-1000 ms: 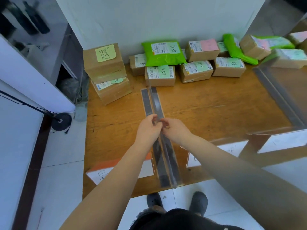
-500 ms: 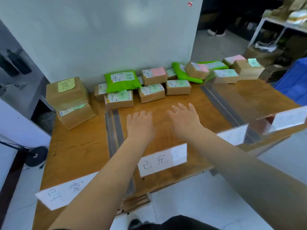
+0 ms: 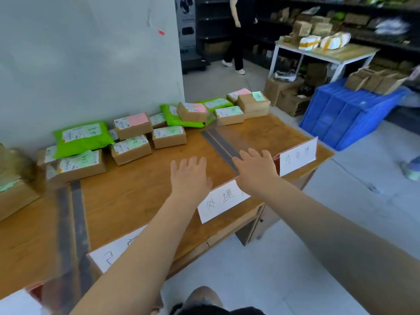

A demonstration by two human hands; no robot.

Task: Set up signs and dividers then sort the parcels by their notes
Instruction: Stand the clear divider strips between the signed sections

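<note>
I see both hands spread, empty: left hand [image 3: 189, 177] mid-frame, right hand [image 3: 255, 170] over one divider [image 3: 221, 146]. Second divider [image 3: 72, 226] lower left. Three signs: [image 3: 223, 201], [image 3: 297, 158], [image 3: 113, 255]. Parcels [image 3: 131, 148] along the wall, upper-middle.

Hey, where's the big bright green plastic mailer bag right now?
In the head view, the bright green plastic mailer bag lies at the table's far left, against the white wall, resting on a brown cardboard box with a green note.
</note>
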